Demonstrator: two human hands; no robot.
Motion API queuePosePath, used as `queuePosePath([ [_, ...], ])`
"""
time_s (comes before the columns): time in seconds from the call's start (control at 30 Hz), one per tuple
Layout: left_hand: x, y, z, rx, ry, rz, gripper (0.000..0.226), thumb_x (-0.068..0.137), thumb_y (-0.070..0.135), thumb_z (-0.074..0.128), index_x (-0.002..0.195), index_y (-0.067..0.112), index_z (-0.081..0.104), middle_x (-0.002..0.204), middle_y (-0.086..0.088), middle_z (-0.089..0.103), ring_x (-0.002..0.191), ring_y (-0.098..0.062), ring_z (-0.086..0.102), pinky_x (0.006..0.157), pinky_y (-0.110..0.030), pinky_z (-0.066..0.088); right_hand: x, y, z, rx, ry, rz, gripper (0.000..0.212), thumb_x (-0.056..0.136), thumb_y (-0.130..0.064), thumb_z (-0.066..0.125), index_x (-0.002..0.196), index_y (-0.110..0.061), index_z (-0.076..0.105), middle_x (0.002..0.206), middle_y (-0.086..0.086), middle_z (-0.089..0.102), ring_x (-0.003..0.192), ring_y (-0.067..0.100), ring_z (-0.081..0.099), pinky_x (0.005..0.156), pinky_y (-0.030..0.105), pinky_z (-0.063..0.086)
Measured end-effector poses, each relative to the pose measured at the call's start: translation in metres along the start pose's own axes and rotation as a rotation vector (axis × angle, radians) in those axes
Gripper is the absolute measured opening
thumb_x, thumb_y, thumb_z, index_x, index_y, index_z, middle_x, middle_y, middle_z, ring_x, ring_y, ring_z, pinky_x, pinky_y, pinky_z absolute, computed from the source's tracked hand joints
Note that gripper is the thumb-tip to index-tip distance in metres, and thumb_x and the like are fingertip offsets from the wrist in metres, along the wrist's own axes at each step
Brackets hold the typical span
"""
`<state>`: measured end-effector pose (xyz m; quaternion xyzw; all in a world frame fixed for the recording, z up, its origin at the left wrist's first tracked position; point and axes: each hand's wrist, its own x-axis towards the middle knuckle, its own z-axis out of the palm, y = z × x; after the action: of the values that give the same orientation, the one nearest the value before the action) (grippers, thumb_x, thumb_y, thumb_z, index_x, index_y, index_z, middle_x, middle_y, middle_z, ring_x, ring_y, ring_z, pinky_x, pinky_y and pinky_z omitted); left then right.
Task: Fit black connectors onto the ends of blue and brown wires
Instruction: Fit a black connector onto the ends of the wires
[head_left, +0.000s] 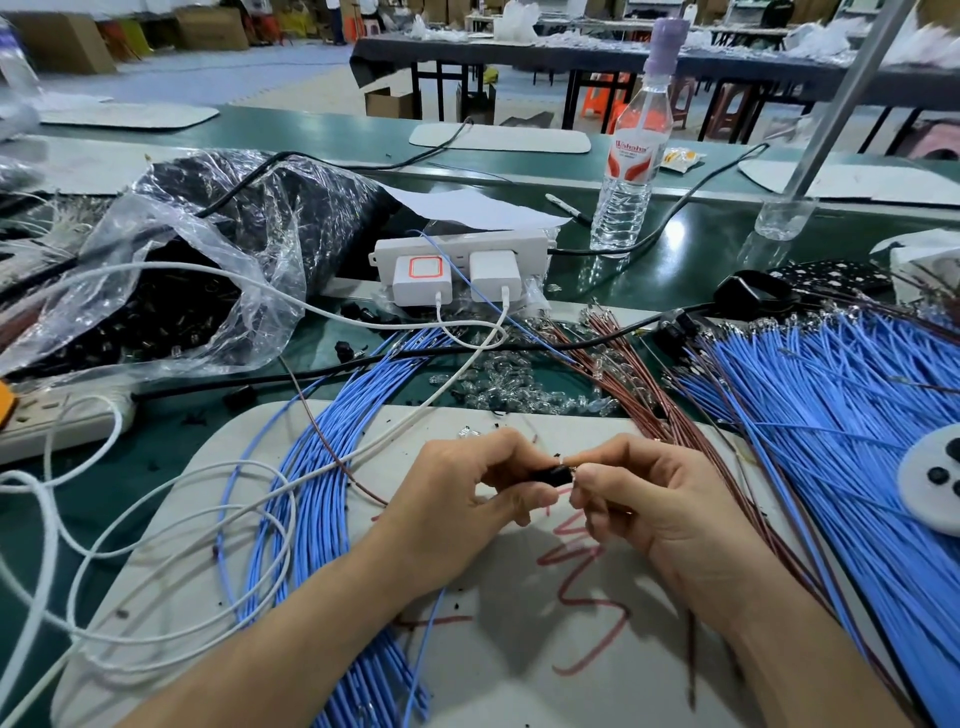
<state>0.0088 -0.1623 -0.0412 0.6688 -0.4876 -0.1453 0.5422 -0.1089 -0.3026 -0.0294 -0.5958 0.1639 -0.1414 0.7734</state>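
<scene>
bench log, near to far, as i read it from the remote feed.

- left hand (457, 499) and right hand (654, 493): brought together over the white pad (519, 675). the left grips a black connector (550, 475) in curled fingers; the right pinches the connector's right end with thumb and forefinger. which wire goes in there i cannot tell.
- white pad: scribbled with red marker lines (587, 597) and dotted with black crumbs.
- blue wires (322, 493): one bundle curves across the pad left of the hands; a far larger spread (831, 415) fans over the bench to the right.
- brown wires (639, 384): a bundle between the two blue lots, with metal tips at the far ends.
- white round dish (930, 478), right edge: holds a few black pieces.
- white cables (156, 519): looped on the left and running up to the chargers.
- small clear parts (509, 384): a loose heap just beyond the pad.
- clear plastic bag (208, 249), left: on its side, its mouth open toward me, packed with small black parts.
- white power strip (457, 260): two white chargers plugged in.
- water bottle (631, 156): upright with a lilac cap and a red-and-white label, water inside.
- clear cup (782, 218): upright to the right of the bottle; contents unreadable.
- green bench (649, 270) under all of it.
</scene>
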Motion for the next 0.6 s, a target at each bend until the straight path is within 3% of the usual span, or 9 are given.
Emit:
queuePosePath([
  [0.2, 0.0000, 0.0005, 0.0012, -0.069, -0.038, -0.040, 0.011, 0.079, 0.025, 0.069, 0.087, 0.019, 0.065, 0.082, 0.000, 0.073, 0.062, -0.007, 0.068, 0.068, -0.015, 0.051, 0.0006, 0.0021, 0.0003, -0.022, 0.018, -0.018, 0.019, 0.062, -0.018, 0.072, 0.074, -0.004, 0.074, 0.059, 0.011, 0.061, 0.047, 0.014, 0.049, 0.047, 0.019, 0.044],
  [0.43, 0.0000, -0.0010, 0.0043, -0.091, -0.023, -0.056, 0.013, 0.075, 0.027, 0.071, 0.086, 0.027, 0.064, 0.079, 0.003, 0.072, 0.061, -0.008, 0.066, 0.066, -0.017, 0.051, 0.0006, -0.0005, 0.0033, 0.164, 0.013, 0.042, 0.016, 0.065, -0.015, 0.070, 0.072, 0.000, 0.070, 0.059, 0.013, 0.058, 0.047, 0.014, 0.049, 0.044, 0.019, 0.044],
  [0.6, 0.0002, -0.0009, 0.0033, 0.002, 0.033, -0.068, 0.018, 0.074, 0.033, 0.071, 0.092, 0.035, 0.068, 0.076, 0.011, 0.072, 0.059, -0.005, 0.064, 0.063, -0.014, 0.050, 0.0013, -0.0007, 0.0062, 0.218, 0.059, 0.073, 0.022, 0.068, -0.015, 0.067, 0.083, 0.000, 0.063, 0.059, 0.012, 0.058, 0.044, 0.011, 0.049, 0.044, 0.018, 0.045],
])
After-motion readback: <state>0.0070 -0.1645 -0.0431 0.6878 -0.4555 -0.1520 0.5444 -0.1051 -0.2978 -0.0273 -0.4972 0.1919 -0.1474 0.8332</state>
